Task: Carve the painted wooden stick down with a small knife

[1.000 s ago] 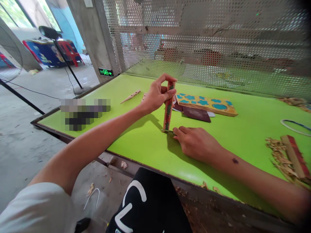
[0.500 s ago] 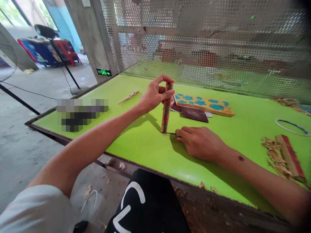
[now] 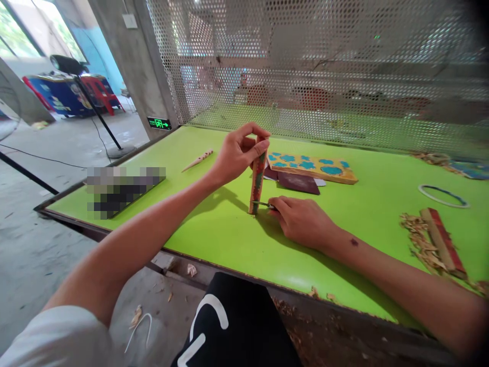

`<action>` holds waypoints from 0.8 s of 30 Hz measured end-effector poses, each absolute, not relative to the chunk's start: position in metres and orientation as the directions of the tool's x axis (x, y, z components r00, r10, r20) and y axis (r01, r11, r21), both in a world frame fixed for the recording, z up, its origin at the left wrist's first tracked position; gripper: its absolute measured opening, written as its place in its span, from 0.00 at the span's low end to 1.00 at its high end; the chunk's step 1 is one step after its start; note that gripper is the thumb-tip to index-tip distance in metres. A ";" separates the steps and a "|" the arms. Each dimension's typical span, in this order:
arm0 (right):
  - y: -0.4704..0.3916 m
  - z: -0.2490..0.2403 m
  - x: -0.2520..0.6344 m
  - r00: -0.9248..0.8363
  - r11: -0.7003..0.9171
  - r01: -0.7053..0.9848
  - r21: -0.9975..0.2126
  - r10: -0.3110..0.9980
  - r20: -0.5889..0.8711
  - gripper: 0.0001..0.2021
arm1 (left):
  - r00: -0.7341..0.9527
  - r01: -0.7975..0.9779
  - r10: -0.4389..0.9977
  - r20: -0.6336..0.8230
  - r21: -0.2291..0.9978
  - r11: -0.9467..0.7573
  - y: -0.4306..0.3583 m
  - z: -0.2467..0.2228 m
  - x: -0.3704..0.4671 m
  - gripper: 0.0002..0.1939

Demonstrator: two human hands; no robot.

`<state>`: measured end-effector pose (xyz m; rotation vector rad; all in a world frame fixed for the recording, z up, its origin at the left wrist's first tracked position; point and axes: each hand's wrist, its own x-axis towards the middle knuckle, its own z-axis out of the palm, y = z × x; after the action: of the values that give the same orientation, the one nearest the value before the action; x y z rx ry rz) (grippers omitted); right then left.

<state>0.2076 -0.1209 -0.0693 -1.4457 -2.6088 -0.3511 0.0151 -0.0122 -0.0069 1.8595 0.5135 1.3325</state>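
Note:
Upright on the green tabletop (image 3: pixel 206 224) stands a narrow wooden strip (image 3: pixel 258 176) with red and green paint on its face. My left hand (image 3: pixel 239 153) pinches its top end between thumb and fingers. Low down, a thin metal blade (image 3: pixel 262 204) lies against the strip near its bottom end. It looks like a small carving knife, and my right hand (image 3: pixel 296 216) is closed round its handle, which is mostly hidden. Behind the strip are a yellow board with blue patches (image 3: pixel 311 167) and dark brown sandpaper sheets (image 3: pixel 298 183).
A pointed wooden piece with holes (image 3: pixel 197 159) lies beyond my left forearm. At right are a red-edged wood block (image 3: pixel 443 242), wood shavings (image 3: pixel 420 244) and a white ring (image 3: pixel 443 195). A perforated metal screen (image 3: pixel 286 66) stands along the table's back edge.
The blade has risen from the strip's foot to a little above it, against the painted face. My left hand keeps its hold at the top. The whole view has shifted slightly.

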 end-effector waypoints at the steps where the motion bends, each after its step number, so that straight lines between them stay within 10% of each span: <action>1: -0.120 -0.070 0.206 -0.524 0.506 0.852 0.138 0.817 0.239 0.17 | 0.373 -0.119 0.703 0.606 0.783 -0.611 -0.013 -0.006 0.015 0.07; 10: -0.114 -0.075 0.204 -0.474 0.450 0.877 0.171 0.744 0.471 0.20 | 0.371 -0.139 0.691 0.620 0.773 -0.619 -0.018 -0.005 0.017 0.09; 24: -0.116 -0.081 0.196 -0.443 0.444 0.889 0.113 0.773 0.454 0.20 | 0.320 -0.172 0.747 0.583 0.811 -0.560 -0.015 -0.006 0.020 0.03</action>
<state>0.1959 -0.1155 -0.0811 -1.4180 -2.3642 -0.4838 0.0201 -0.0145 -0.0059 1.7405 0.5183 1.3661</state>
